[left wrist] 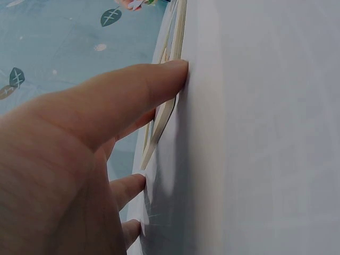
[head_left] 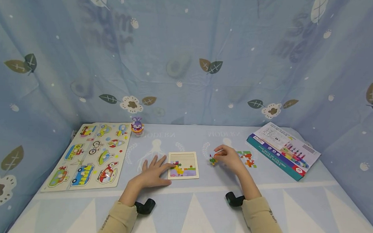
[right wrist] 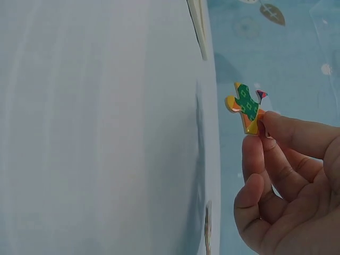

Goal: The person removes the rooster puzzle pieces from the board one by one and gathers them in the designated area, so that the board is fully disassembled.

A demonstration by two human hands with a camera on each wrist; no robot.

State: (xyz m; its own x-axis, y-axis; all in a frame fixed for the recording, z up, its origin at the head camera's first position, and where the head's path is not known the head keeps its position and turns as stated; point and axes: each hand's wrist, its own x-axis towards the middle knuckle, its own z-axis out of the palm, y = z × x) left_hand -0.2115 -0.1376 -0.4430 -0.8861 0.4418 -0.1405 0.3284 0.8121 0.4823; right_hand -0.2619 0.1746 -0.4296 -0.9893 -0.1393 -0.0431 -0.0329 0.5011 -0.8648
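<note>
A small wooden puzzle tray [head_left: 183, 153] lies in the middle of the table, its lower part filled with joined pieces in yellow, purple and green. My left hand [head_left: 153, 172] rests at the tray's left side with fingers spread, the index fingertip on the pieces and the thumb by the near left corner. In the right wrist view, my right hand [right wrist: 292, 175] pinches a green, yellow and orange jigsaw piece [right wrist: 247, 106] between thumb and fingers, held up off the table. Behind that hand lie loose jigsaw pieces [head_left: 250, 162], partly hidden by it.
At the left lies a large vehicle puzzle board [head_left: 94, 156], with a purple rabbit figure [head_left: 137, 126] at its back right corner. A boxed bead set [head_left: 284, 150] sits at the back right. A patterned curtain [head_left: 188, 61] closes off the table's back edge.
</note>
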